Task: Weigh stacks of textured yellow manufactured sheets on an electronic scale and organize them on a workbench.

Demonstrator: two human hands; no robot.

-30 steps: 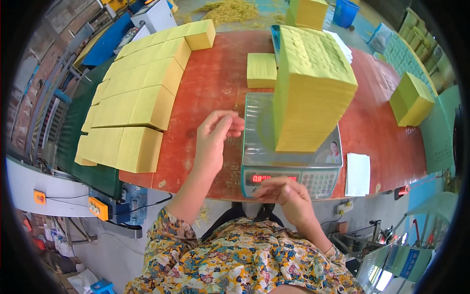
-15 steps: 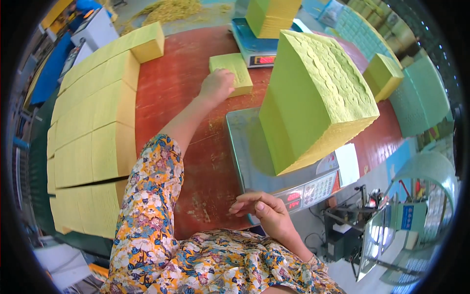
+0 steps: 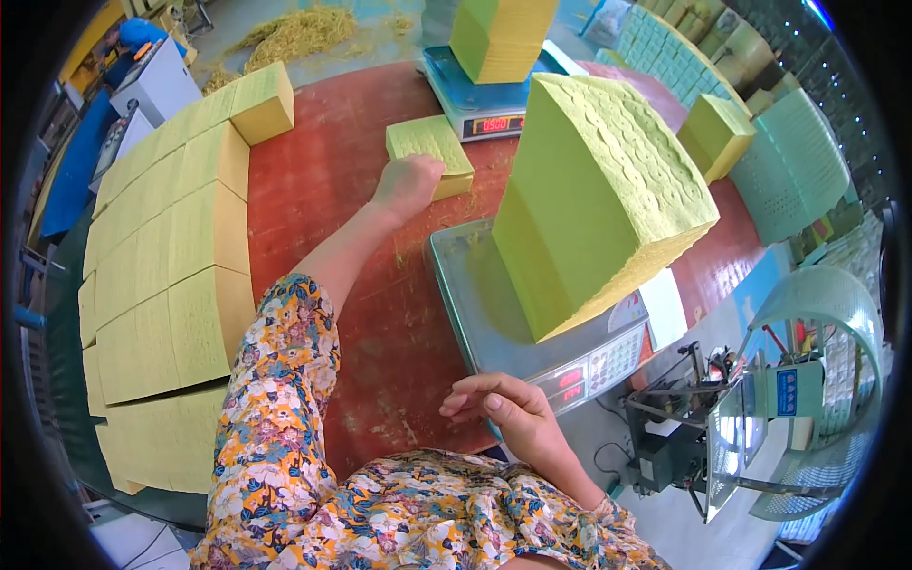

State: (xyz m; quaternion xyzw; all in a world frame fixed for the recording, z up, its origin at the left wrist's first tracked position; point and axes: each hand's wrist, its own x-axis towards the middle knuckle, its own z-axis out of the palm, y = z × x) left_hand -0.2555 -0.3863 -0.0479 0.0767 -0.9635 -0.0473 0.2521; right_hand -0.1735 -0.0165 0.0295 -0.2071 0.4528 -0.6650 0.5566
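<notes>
My left hand (image 3: pixel 410 182) reaches out to a low stack of yellow paper (image 3: pixel 426 136) on the red table. Its fingers are closed at the stack's near edge, on the paper, and the fingertips are hidden. Close to my body, my right hand (image 3: pixel 508 404) hovers by the near corner of a digital scale (image 3: pixel 475 304), fingers loosely bent and apart, holding nothing. A tall block of yellow paper (image 3: pixel 579 218) with a wavy embossed top stands on that scale. Farther off, a second scale (image 3: pixel 489 126) with a blue pan bears another yellow paper block (image 3: pixel 502 38).
Rows of yellow paper blocks (image 3: pixel 166 228) line the left side of the red table (image 3: pixel 370 351). One more block (image 3: pixel 717 136) stands at the far right, near a perforated green chair back (image 3: pixel 798 171). Loose yellow scraps (image 3: pixel 299 38) lie on the floor beyond. Machine parts (image 3: pixel 665 446) stand at right.
The view has shifted slightly, so the table's things sit a little lower and farther left. My left hand stays at the low stack, its fist closed tighter. The right hand has barely moved.
</notes>
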